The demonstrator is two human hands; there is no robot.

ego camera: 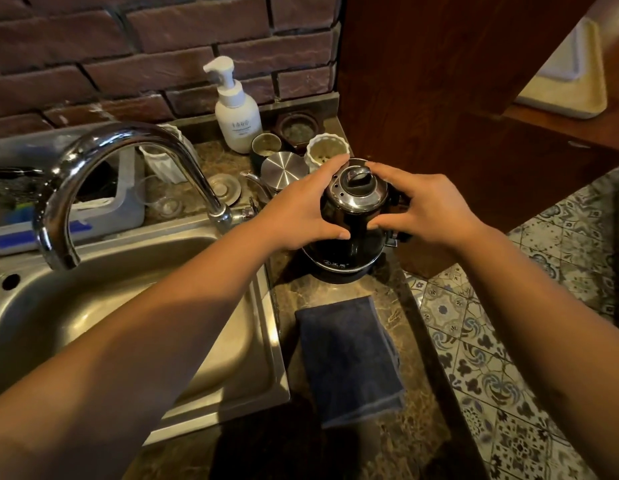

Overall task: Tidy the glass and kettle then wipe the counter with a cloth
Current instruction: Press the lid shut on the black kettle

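A black kettle (353,216) with a shiny steel lid stands on its round base on the brown marble counter (398,289), right of the sink. My left hand (301,206) grips its left side and my right hand (429,206) grips its right side, by the handle. A dark blue folded cloth (346,358) lies flat on the counter just in front of the kettle. A clear glass (155,195) stands behind the sink, under the tap's arch.
A steel sink (128,306) with a curved tap (128,157) fills the left. Behind the kettle stand a small steel pot (284,169), a white soap pump bottle (237,109), a white ribbed cup (327,150) and dark cups. A patterned tile floor (509,358) lies right.
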